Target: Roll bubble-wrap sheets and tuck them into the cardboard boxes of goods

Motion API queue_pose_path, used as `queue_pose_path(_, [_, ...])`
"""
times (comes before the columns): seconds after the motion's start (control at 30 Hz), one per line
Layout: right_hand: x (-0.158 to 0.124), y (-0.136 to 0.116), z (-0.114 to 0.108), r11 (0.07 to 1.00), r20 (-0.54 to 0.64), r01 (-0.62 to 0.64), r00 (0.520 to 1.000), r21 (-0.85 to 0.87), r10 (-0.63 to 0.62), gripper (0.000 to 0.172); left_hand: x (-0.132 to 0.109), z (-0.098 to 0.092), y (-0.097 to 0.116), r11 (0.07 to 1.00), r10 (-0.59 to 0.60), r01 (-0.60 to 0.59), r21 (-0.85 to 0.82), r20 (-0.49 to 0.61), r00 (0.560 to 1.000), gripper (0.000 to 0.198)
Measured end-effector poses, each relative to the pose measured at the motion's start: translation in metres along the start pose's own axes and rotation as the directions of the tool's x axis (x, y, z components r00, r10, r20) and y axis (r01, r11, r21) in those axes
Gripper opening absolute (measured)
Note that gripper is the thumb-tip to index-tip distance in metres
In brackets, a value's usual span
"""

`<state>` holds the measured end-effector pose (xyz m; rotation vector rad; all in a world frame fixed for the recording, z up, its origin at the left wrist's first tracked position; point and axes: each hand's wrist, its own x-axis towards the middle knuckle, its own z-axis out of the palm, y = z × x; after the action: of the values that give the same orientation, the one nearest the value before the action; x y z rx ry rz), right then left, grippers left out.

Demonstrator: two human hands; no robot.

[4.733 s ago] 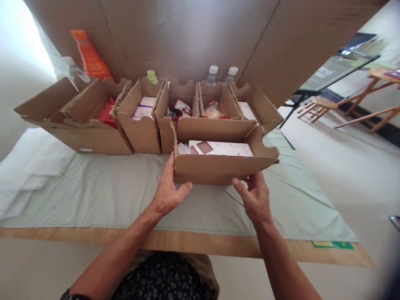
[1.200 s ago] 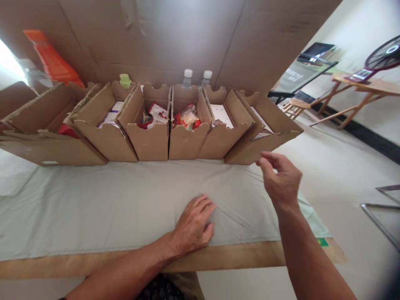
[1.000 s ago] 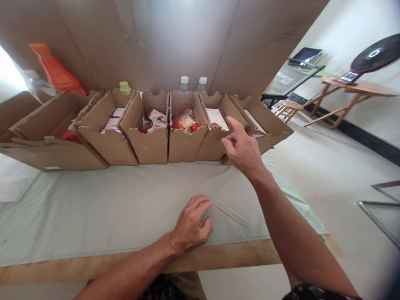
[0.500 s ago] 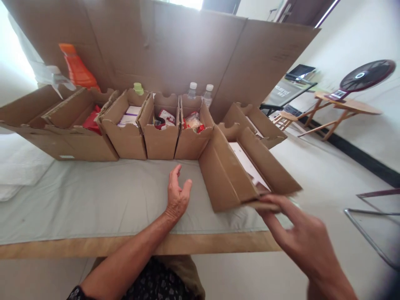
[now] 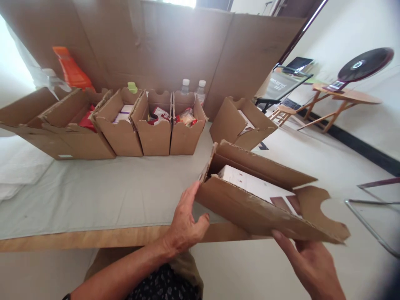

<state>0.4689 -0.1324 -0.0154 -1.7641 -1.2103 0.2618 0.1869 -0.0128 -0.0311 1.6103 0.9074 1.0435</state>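
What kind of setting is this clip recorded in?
Probably a plain indoor room set up as a makeshift sorting station: a cloth-covered table, a row of cardboard boxes holding packaged goods before a cardboard backdrop, and a fan on a side table.

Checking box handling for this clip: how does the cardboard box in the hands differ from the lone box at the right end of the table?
The held box is off the table, tilted, gripped by the left hand and right hand. The lone box rests on the cloth, untouched, farther back. Both are open-topped brown cardboard holding white packs.
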Motion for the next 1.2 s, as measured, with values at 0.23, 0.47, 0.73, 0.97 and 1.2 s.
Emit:
queue_pose_path(0.23, [0.108,-0.022,0.081,0.973,0.208,0.012,0.976,0.230,-0.062,0.054,0.022,-0.033,-0.017,0.998,-0.009,0.024,0.054,-0.264,0.964,0.077])
queue_pose_path(0.47, [0.130,-0.019,0.147,0.928,0.106,0.056,0.989,0.367,-0.101,0.057,0.030,-0.040,-0.043,0.991,0.061,-0.025,0.132,-0.284,0.957,0.086])
queue_pose_path(0.73, [0.104,-0.001,0.156,0.971,-0.065,0.023,0.998,0.240,-0.007,0.045,0.038,-0.046,-0.048,0.981,0.056,-0.033,0.190,-0.119,0.991,0.098])
queue_pose_path(0.97, [0.106,0.005,0.162,0.992,-0.165,0.049,0.986,0.120,-0.029,0.050,0.043,-0.051,-0.049,0.980,0.052,-0.036,0.195,-0.079,0.996,0.097])
queue_pose_path(1.2, [0.115,0.011,0.152,0.995,-0.006,-0.095,0.995,0.021,0.095,0.053,0.043,-0.050,-0.043,0.974,0.024,0.000,0.226,-0.100,0.995,0.093])
